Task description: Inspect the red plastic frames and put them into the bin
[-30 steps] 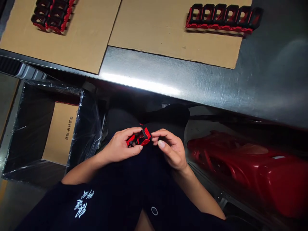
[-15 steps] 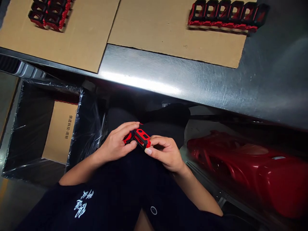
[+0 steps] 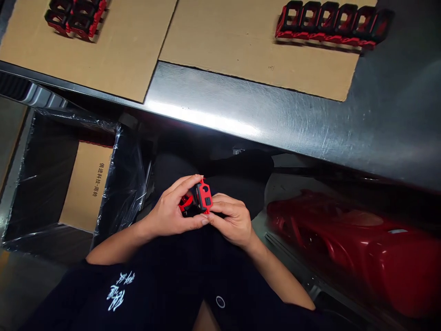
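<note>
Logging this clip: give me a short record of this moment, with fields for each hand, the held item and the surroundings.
left hand: left hand grips the part's near end
right hand: right hand holds the other side, fingers against it
held item: red-and-black plastic part
work surface: stainless steel table with cardboard sheets
on cardboard: rows of similar parts
left of lap: bin lined with clear plastic
right of lap: glossy red moulded plastic, exact item unclear

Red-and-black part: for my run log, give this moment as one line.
left hand: holds red-and-black part | right hand: holds same part
</note>
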`<state>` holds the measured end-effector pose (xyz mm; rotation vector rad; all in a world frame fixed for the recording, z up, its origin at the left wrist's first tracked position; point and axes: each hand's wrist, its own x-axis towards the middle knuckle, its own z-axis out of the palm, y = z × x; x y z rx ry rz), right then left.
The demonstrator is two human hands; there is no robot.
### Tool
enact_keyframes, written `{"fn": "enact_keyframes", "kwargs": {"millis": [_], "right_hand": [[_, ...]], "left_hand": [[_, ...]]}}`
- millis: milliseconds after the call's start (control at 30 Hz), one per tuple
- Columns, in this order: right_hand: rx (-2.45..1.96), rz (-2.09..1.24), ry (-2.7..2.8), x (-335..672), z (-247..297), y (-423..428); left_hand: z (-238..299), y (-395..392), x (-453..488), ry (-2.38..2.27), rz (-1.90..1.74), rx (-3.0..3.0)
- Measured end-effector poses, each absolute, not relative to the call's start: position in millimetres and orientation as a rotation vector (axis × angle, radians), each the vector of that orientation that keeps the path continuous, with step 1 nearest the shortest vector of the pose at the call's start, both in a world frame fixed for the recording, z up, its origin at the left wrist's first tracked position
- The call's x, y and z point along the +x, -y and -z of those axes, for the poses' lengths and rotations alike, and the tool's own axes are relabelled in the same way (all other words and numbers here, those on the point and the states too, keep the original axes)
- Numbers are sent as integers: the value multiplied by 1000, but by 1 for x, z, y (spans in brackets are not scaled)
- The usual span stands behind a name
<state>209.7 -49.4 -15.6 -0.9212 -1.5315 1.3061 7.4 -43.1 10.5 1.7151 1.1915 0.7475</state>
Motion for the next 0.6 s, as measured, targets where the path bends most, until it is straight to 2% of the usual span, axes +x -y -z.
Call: {"fn": "enact_keyframes", "kwargs": {"millis": [600], "right_hand": [[-1065,-1429,1457,217,14,46]], "left_hand": [[1,48,12,-1240,-934,1978]]}}
